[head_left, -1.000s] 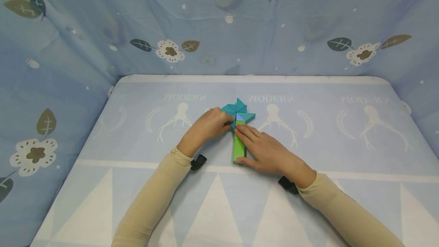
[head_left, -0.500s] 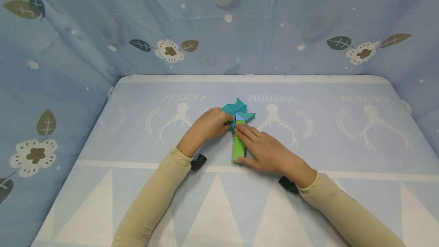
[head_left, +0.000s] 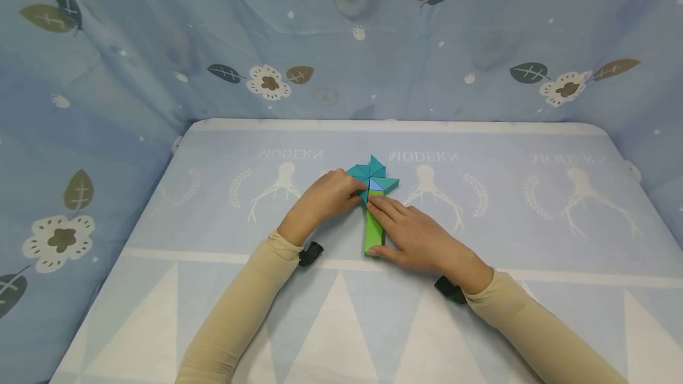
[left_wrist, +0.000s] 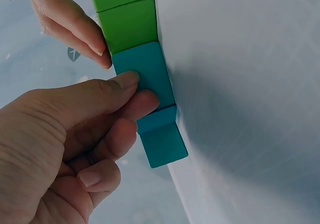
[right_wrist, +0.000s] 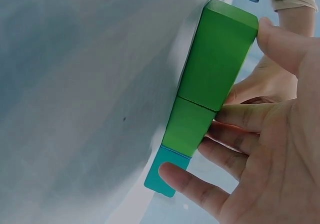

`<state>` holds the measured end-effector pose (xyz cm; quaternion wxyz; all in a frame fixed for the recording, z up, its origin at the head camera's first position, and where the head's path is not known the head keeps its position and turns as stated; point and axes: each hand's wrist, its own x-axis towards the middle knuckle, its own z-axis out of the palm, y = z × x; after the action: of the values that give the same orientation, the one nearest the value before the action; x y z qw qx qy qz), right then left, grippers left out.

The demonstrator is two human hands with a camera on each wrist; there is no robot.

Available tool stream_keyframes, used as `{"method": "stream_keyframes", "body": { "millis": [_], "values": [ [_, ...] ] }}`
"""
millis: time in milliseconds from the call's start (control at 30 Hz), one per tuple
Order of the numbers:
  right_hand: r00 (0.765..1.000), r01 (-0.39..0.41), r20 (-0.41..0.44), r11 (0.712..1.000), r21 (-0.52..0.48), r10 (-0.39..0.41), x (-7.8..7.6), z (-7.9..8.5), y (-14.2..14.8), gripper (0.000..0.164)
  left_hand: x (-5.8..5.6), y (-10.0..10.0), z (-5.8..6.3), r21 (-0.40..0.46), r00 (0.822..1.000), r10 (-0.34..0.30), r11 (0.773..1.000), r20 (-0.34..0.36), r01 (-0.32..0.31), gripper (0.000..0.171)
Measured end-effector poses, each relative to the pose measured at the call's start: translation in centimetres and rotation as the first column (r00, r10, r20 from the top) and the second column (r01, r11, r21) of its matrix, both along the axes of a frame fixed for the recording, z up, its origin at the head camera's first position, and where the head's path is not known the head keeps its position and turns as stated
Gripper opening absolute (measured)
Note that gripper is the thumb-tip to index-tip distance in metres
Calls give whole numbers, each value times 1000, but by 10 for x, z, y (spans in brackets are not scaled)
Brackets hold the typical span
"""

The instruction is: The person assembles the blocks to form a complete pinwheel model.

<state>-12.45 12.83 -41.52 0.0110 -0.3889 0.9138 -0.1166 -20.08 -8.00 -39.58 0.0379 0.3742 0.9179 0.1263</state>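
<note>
Teal triangular blocks lie flat in a pinwheel shape point(head_left: 376, 167) near the table's middle, with a light blue triangular block point(head_left: 375, 184) among them. Below the pinwheel, a column of green blocks point(head_left: 374, 237) runs toward the person. At the pinwheel's lower left, my left hand point(head_left: 331, 194) pinches a teal triangular block point(left_wrist: 150, 77) with thumb and forefinger, the other fingers curled. My right hand point(head_left: 416, 236) rests on the green column from the right, fingers extended across it. In the right wrist view, its thumb touches the edge of the longer green block point(right_wrist: 220, 54). The fingers hide part of the column.
A patterned cloth covers the table point(head_left: 341, 313). Behind and to the left hangs a blue curtain point(head_left: 341, 64) with leaf and flower prints. Dark wrist-worn devices sit at the left wrist point(head_left: 310, 254) and the right wrist point(head_left: 450, 290).
The head view has shifted slightly. Both hands and the blocks keep the same places relative to each other.
</note>
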Motion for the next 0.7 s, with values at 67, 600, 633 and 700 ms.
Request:
{"method": "stream_keyframes", "body": {
  "millis": [67, 600, 633, 700],
  "values": [
    [1000, -2, -3, 1000, -3, 2, -1, 0, 1, 81, -1, 0, 0, -1, 1000, 4, 1000, -6, -4, 8],
    [981, 175, -71, 982, -68, -179, -10, -2, 82, 66, 17, -72, 10, 119, 958, 253, 964, -135, -238, 28],
    [978, 189, -76, 980, -63, -194, -8, -3, 90, 66, 19, -78, 9, 127, 954, 264, 961, -143, -247, 28],
    [974, 211, -78, 976, -54, -215, -5, -7, 104, 66, 22, -89, 8, 140, 949, 276, 956, -150, -256, 28]
  ]
}}
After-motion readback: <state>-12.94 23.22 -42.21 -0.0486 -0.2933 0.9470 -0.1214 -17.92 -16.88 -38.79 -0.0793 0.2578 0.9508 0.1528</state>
